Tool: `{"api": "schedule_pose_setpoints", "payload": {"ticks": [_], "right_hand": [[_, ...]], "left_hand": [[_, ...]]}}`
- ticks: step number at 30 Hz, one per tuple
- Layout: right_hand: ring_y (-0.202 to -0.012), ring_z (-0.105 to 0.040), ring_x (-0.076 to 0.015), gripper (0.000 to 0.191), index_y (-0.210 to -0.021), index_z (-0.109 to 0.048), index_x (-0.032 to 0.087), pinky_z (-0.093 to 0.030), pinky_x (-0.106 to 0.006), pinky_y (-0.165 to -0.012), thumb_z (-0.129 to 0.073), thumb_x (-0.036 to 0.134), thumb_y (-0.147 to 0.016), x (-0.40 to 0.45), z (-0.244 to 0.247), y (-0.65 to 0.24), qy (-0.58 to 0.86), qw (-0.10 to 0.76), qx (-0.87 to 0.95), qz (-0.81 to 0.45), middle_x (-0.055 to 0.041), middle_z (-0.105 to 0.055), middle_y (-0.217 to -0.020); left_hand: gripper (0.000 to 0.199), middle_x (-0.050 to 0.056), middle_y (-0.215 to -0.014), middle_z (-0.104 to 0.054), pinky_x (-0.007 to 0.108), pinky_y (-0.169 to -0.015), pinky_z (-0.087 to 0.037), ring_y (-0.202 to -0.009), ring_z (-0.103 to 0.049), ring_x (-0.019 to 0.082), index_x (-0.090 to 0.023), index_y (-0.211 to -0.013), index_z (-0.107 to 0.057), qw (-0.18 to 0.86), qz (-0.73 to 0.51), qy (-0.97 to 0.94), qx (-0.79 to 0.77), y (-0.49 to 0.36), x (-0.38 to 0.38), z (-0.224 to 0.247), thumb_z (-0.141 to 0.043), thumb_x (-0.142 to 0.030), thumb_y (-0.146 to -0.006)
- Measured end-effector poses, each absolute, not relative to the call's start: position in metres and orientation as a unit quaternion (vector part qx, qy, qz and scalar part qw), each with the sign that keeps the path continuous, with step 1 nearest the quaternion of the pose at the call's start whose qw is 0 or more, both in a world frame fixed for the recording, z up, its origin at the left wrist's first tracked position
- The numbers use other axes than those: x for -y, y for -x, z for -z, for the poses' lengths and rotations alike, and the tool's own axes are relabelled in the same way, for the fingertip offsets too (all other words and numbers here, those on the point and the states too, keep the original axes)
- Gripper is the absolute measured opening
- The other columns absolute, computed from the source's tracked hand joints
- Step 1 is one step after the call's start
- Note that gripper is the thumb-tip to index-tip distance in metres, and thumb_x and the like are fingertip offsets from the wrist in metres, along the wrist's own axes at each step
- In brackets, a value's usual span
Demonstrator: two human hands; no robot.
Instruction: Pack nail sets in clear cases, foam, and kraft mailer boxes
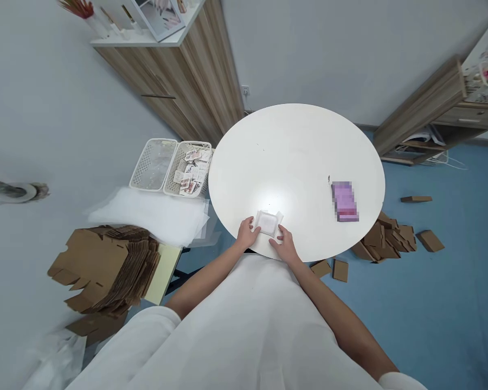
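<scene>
A small squarish white packet (267, 223), partly wrapped in a thin translucent sheet, lies near the front edge of the round white table (296, 141). My left hand (247, 236) rests at its left side, thumb tip against the lower left corner and curled fingers beside the wrapping. On the other side is my right hand (285, 246), its fingertips at the right edge and the thumb just below the near edge. Thumb and fingers are apart on both hands. What is inside the wrapping cannot be made out.
A purple box (345, 201), pixelated, lies at the table's right. Left of the table stand a white basket (166, 179) of printed cards, stacked translucent sheets (154, 214) and flattened cardboard boxes (101, 265). Folded brown boxes (386, 238) lie on the floor at right. A wooden cabinet (187, 81) stands behind.
</scene>
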State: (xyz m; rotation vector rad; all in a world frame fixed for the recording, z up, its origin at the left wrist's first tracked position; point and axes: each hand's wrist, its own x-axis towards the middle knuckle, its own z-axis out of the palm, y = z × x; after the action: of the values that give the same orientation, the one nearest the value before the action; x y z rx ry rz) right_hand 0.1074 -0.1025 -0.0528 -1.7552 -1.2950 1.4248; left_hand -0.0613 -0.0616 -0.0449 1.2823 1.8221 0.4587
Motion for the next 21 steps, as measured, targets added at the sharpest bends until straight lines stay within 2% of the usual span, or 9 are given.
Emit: {"api": "schedule_pose_setpoints", "payload": {"ticks": [8, 13, 21], "right_hand": [[-0.106, -0.052, -0.0225, 0.063, -0.129, -0.03, 0.026, -0.05, -0.035, -0.076, -0.052, 0.042, -0.072, 0.093, 0.045, -0.112, 0.625, 0.243, 0.453, -0.588, -0.0108, -0.038, -0.131], [-0.106, -0.052, -0.0227, 0.062, -0.128, -0.032, 0.023, -0.051, -0.035, -0.077, -0.052, 0.039, -0.072, 0.075, 0.044, -0.098, 0.626, 0.222, 0.448, -0.598, -0.0098, -0.042, -0.129], [-0.108, -0.051, -0.0226, 0.06, -0.127, -0.033, 0.025, -0.049, -0.037, -0.081, -0.053, 0.036, -0.072, 0.021, 0.034, -0.043, 0.632, 0.205, 0.449, -0.598, -0.0088, -0.043, -0.129]], "left_hand": [[0.05, 0.011, -0.115, -0.053, 0.033, -0.08, -0.045, -0.1, -0.053, 0.022, -0.019, -0.121, -0.043, 0.443, -0.171, -0.504, -0.721, 0.052, 0.064, 0.042, -0.056, -0.028, -0.073], [0.046, 0.011, -0.118, -0.052, 0.035, -0.083, -0.044, -0.103, -0.052, 0.023, -0.017, -0.118, -0.047, 0.449, -0.169, -0.517, -0.709, 0.058, 0.057, 0.045, -0.055, -0.026, -0.073], [0.052, 0.01, -0.124, -0.048, 0.034, -0.089, -0.041, -0.112, -0.047, 0.022, -0.019, -0.124, -0.036, 0.474, -0.237, -0.481, -0.698, 0.109, 0.02, 0.043, -0.052, -0.025, -0.075]]}}
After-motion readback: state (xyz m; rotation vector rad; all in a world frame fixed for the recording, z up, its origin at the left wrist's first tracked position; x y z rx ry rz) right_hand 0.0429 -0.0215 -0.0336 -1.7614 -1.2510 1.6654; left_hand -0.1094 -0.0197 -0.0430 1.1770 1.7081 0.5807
